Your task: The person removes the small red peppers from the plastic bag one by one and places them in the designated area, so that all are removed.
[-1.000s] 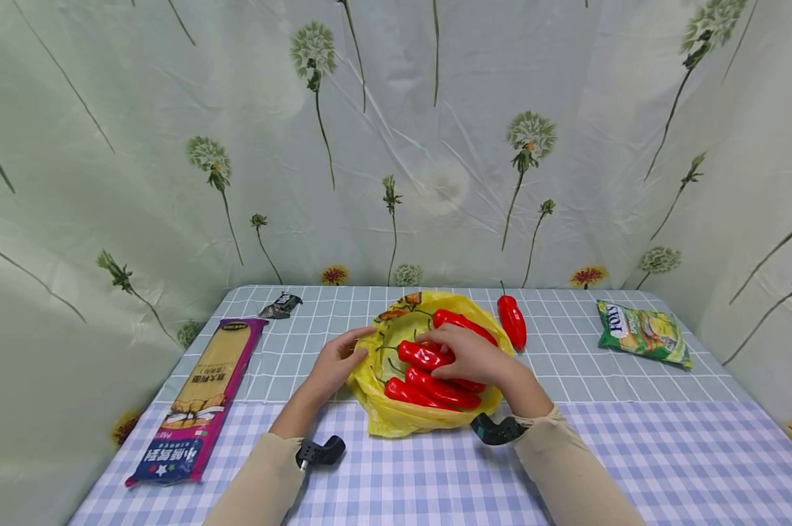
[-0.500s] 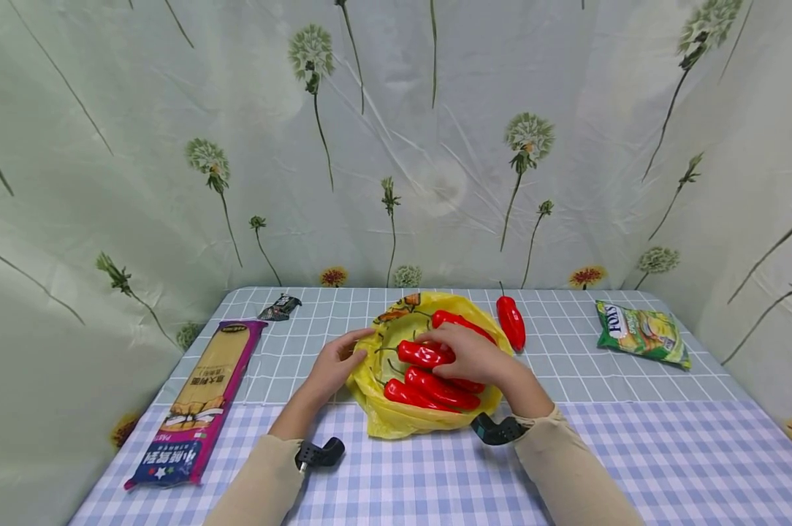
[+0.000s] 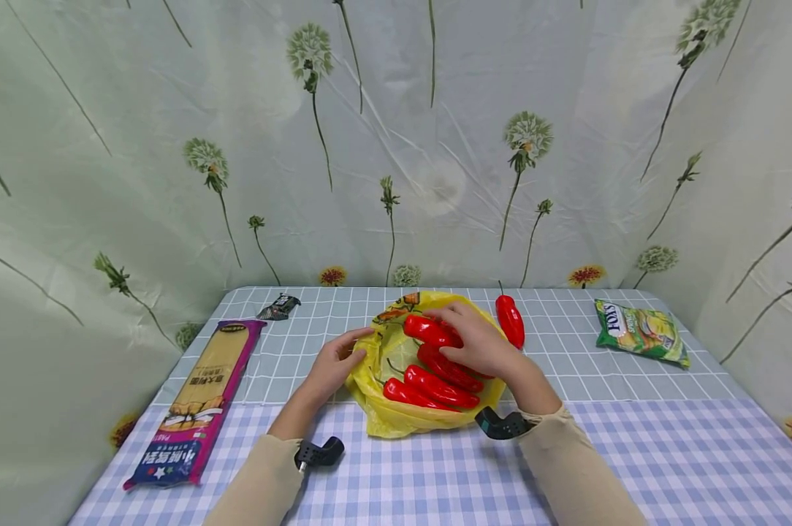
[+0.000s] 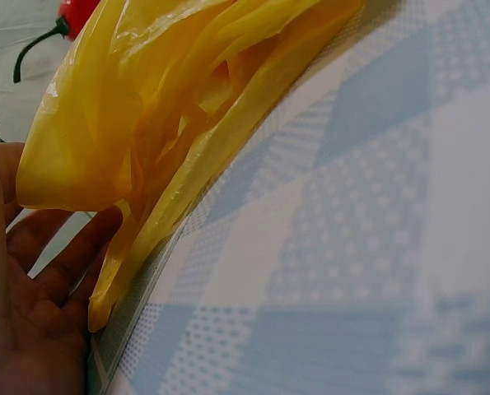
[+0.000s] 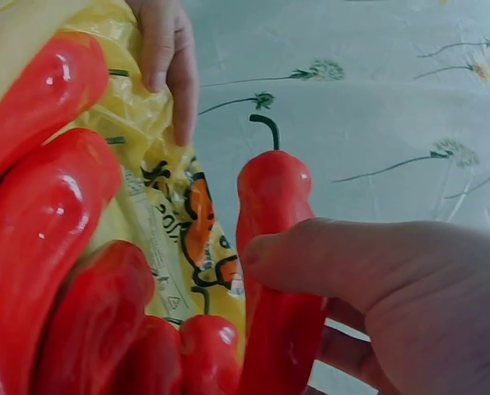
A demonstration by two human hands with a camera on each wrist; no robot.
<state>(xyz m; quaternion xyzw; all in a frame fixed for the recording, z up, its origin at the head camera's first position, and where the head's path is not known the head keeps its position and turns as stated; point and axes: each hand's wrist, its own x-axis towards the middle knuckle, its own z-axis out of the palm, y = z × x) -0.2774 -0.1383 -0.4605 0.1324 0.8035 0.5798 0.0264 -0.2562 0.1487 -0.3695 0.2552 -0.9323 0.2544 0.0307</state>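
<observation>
A yellow plastic bag (image 3: 396, 420) lies open on the checked tablecloth, with several red peppers (image 3: 438, 386) in it. My right hand (image 3: 447, 329) grips one red pepper (image 3: 425, 330) and holds it a little above the bag's far side. In the right wrist view my thumb (image 5: 343, 263) presses on that pepper (image 5: 273, 206), above the bag (image 5: 150, 123) and the other peppers (image 5: 47, 214). My left hand (image 3: 343, 354) rests with relaxed fingers against the bag's left rim. The left wrist view shows its palm (image 4: 22, 321) beside the bag's folds (image 4: 162, 107). Another red pepper (image 3: 511, 320) lies on the table right of the bag.
A long pasta packet (image 3: 199, 398) lies at the left edge. A small dark wrapper (image 3: 280, 305) sits at the back left and a green snack bag (image 3: 641, 332) at the back right. A flowered curtain (image 3: 435, 146) closes the back and sides.
My right hand has lifted one pepper off the pile and moved it toward the bag's far side. The left hand has stayed at the rim.
</observation>
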